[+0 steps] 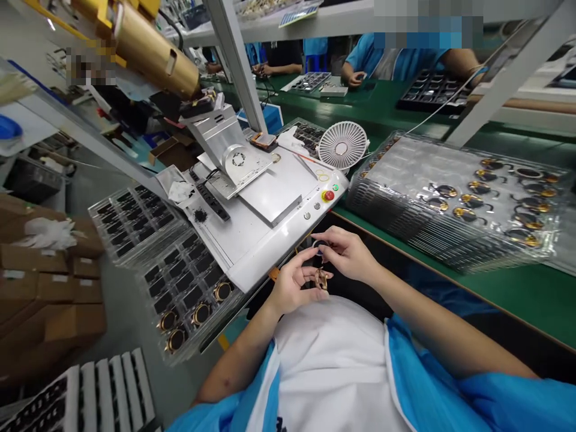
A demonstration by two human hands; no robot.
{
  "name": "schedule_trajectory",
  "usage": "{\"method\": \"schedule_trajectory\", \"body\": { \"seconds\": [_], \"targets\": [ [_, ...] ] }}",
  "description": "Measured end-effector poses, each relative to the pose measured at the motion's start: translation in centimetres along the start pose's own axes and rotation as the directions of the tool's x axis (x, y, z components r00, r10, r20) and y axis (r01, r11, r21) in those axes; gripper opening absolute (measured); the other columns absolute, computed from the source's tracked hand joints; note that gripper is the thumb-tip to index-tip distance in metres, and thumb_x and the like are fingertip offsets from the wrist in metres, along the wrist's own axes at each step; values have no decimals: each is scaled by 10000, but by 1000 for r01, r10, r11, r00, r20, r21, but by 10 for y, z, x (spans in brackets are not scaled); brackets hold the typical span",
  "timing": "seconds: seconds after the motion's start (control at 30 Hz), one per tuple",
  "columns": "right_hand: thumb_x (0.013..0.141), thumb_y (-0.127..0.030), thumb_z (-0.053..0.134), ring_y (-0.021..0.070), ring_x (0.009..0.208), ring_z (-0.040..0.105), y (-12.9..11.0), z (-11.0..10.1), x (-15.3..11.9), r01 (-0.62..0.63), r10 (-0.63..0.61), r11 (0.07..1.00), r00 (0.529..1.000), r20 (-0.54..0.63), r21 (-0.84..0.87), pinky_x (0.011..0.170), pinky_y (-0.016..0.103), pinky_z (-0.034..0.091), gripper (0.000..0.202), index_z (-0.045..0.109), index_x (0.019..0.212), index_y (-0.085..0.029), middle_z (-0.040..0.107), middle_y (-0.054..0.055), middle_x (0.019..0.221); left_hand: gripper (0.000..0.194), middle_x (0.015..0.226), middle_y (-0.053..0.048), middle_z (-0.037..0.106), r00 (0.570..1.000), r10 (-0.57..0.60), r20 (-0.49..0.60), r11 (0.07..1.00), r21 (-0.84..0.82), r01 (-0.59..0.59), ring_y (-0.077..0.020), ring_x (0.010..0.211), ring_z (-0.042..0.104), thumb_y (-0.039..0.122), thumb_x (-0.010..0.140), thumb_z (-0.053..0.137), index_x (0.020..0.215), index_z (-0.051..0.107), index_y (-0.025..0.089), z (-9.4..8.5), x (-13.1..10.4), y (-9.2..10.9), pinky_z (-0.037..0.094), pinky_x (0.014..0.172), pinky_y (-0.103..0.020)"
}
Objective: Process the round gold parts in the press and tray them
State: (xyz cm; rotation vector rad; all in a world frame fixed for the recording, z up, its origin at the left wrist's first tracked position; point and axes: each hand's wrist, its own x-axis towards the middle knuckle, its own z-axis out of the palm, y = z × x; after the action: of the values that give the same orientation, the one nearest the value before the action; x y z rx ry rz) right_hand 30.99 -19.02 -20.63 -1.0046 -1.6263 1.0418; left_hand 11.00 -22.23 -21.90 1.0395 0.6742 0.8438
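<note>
Close in front of my body, my left hand (294, 282) is closed around a gold watch case (321, 279), held by thumb and fingers. My right hand (348, 255) pinches a small round dark disc with a pale rim (320, 245), which looks like a watch screen. The disc is just above the case, and my left index fingertip reaches up to it. To my left, a clear tray (184, 288) carries several gold-rimmed round watch cases (201, 312) among black pieces. On my right, stacked clear trays (405, 162) hold round screens with ribbon cables (470, 200) on the top one.
A white press machine (252, 252) with a red stop button (329, 195) stands ahead, its gold cylinder (153, 54) above. A white fan (342, 146) sits behind it on the green bench (382, 108). Across the bench, a co-worker's arms (461, 63) rest near a black tray (434, 90).
</note>
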Motion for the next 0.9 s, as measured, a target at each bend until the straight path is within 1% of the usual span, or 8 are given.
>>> {"method": "schedule_trajectory", "body": {
  "seconds": [0.07,0.23,0.33,0.47,0.53,0.63,0.77,0.9],
  "targets": [
    [941,-268,651,164,759,658,5,8,0,106,-111,990,993,-46,-90,590,279,595,243,789,1140,-244,636,66,939,984,1154,-169,770,999,-7,-32,1000,-16,6,-363,1068,772,297,593,1011,1465,561,214,-4,-5,-2,607,863,-423],
    [990,-226,586,156,765,673,12,9,-2,194,-194,975,981,10,-105,629,293,593,179,764,977,-235,669,74,1001,955,1504,-176,586,988,7,-151,992,-121,-25,-342,1020,785,414,512,1033,1373,645,272,-6,-15,-10,610,774,-356],
    [995,-208,575,157,775,656,12,7,-3,253,-241,957,965,100,-143,644,291,570,149,693,906,-219,650,76,1013,937,1232,-157,743,986,-28,-166,980,-200,-5,-343,1015,787,449,519,1027,1351,660,220,-8,-16,-16,591,792,-346],
    [975,-245,608,230,967,656,7,-1,16,307,-257,912,945,203,-273,828,370,563,103,607,877,-217,633,114,1109,882,1013,-124,792,973,-49,-227,977,-213,0,-344,1025,784,414,554,1015,1327,670,165,-15,-14,-21,572,843,-369],
    [964,-255,624,221,872,649,5,-6,40,228,-187,918,970,154,-326,795,356,540,120,560,869,-218,653,87,970,857,1019,-114,792,964,-40,-263,975,-223,-20,-330,1017,786,411,564,1010,1314,679,161,-17,-13,-22,567,882,-380],
    [975,-247,630,152,591,571,4,-8,88,-50,64,958,997,41,-283,637,273,470,173,493,871,-222,610,-16,674,859,1000,-116,798,966,-34,-256,971,-237,-29,-317,1017,784,403,571,1009,1322,678,154,-17,-13,-22,568,888,-374],
    [995,-207,609,119,448,513,5,-3,146,-351,341,923,936,-89,-159,534,240,417,192,466,868,-221,602,-46,590,876,1025,-126,800,967,-1,-255,979,-199,-51,-311,999,786,415,591,1002,1354,658,156,-16,-19,-22,575,854,-361],
    [936,-232,687,148,444,521,11,-1,161,-433,395,880,895,-208,-193,528,277,425,212,480,891,-226,592,-42,570,926,984,-120,799,953,65,-295,982,-152,-114,-317,1019,782,463,601,994,1391,630,144,-20,-30,-22,573,820,-334]
  ]
}}
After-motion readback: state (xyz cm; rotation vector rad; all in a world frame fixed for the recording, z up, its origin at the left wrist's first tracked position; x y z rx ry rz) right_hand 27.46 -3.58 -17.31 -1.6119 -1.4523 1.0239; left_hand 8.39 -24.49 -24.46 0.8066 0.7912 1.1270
